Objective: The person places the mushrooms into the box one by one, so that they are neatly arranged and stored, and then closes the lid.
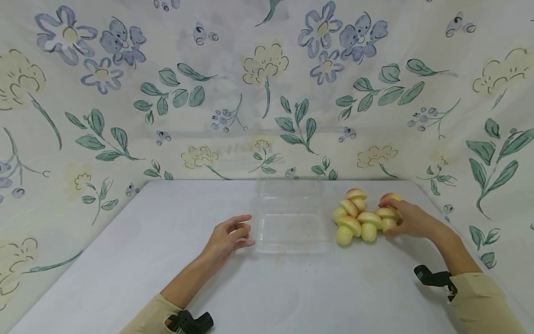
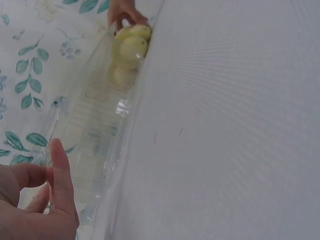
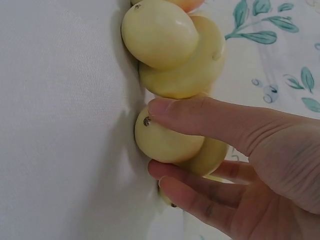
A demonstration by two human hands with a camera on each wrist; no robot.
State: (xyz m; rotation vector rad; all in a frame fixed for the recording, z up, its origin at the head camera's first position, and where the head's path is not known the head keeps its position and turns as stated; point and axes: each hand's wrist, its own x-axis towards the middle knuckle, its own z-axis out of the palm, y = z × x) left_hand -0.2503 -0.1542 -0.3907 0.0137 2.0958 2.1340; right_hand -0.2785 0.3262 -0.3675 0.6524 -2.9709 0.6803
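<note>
Several yellow toy mushrooms (image 1: 369,226) with reddish-tinged caps are bunched on the right of the table. At the right end of the bunch, my right hand (image 1: 413,219) holds one mushroom (image 1: 388,218). In the right wrist view, the thumb lies along one side of this mushroom (image 3: 165,137) and the fingers along the other. A clear plastic box (image 1: 289,227) stands in the middle, left of the bunch. By its left side is my left hand (image 1: 227,239), fingers loosely bent and holding nothing. Whether its fingertips touch the box I cannot tell.
The white table (image 1: 267,292) reaches back to a flower-patterned cloth (image 1: 267,93) hanging behind it. Another mushroom (image 1: 391,197) lies behind the held one, partly hidden by the right hand. Dark wrist cameras (image 1: 434,277) sit on both sleeves.
</note>
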